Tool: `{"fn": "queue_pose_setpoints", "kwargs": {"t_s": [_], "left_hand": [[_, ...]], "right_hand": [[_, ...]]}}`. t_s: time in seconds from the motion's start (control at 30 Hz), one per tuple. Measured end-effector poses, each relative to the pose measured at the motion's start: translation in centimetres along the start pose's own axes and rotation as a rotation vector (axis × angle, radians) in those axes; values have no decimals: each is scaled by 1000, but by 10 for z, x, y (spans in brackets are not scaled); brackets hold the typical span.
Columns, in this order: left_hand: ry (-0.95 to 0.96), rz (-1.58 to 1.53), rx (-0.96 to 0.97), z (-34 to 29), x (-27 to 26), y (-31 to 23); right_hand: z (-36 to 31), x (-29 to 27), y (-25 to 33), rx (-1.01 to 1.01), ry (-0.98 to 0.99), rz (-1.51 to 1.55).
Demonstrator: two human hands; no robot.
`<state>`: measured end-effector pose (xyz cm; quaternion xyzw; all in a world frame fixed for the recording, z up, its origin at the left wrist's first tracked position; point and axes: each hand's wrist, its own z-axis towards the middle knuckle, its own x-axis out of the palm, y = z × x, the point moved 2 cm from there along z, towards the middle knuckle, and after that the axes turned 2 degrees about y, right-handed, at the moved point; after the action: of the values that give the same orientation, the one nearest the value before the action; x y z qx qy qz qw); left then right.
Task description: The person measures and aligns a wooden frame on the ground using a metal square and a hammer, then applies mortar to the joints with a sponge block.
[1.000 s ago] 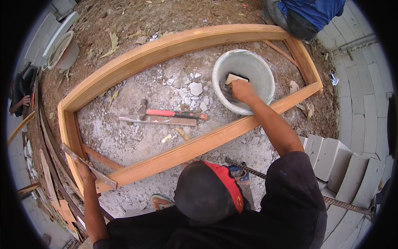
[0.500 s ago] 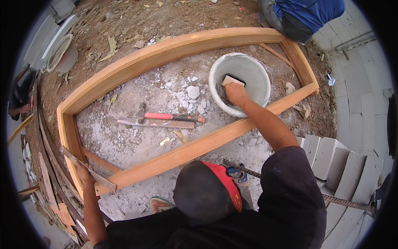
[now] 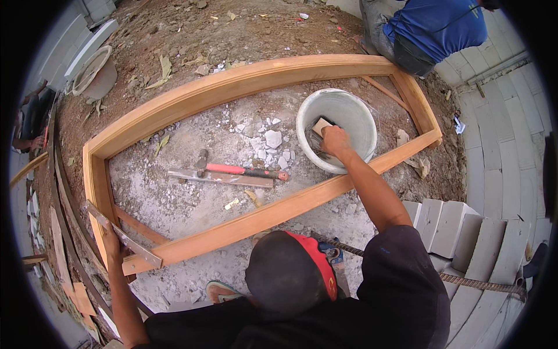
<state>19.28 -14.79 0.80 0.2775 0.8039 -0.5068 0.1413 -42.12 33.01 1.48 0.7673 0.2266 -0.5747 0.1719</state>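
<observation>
My right hand (image 3: 336, 141) reaches down into a pale grey bucket (image 3: 368, 125), its fingers closed on a beige rectangular block (image 3: 321, 126) with a dark edge. The bucket stands inside a large wooden frame (image 3: 232, 234) with one curved side, close to its straight near side. At the frame's near left corner, my left hand (image 3: 113, 239) is closed around a thin wooden strip (image 3: 139, 249) that crosses the corner. A hammer (image 3: 247, 171) with a red and black handle lies inside the frame, against a flat narrow bar (image 3: 224, 179).
White rubble (image 3: 272, 139) lies left of the bucket. Grey blocks (image 3: 447, 230) and a ribbed steel rod (image 3: 476, 282) are at the right. A co-worker in a blue shirt (image 3: 436, 29) crouches by the far right corner. Another bucket (image 3: 96, 72) and long boards (image 3: 64, 192) lie left.
The block has tilted in my right hand inside the bucket. The whole view has shifted slightly, so the frame appears lower. My left hand stays at the same corner.
</observation>
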Motion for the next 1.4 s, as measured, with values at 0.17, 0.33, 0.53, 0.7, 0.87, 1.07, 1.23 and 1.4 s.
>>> {"fn": "queue_pose_setpoints", "kwargs": {"t_s": [0.17, 0.33, 0.53, 0.7, 0.87, 1.07, 1.23, 1.4], "left_hand": [[-22, 545, 260, -7, -24, -25], [-71, 607, 209, -14, -28, -24], [-156, 657, 243, -42, -43, -42], [-221, 688, 281, -60, -28, -61], [-303, 743, 295, -67, -37, -80], [-327, 701, 296, -80, -34, -90], [-314, 670, 358, -62, -29, -86], [-304, 608, 380, -46, -48, -59]], "right_hand": [[2, 16, -46, 130, 8, 318], [13, 36, -35, 22, -11, 101], [28, 42, 2, -128, -36, -201], [41, 67, -26, -174, -76, -305], [35, 68, -10, -149, -116, -296], [39, 70, -4, -188, -94, -346], [38, 67, -19, -81, -79, -329], [16, 37, 16, -108, -19, -284]]}}
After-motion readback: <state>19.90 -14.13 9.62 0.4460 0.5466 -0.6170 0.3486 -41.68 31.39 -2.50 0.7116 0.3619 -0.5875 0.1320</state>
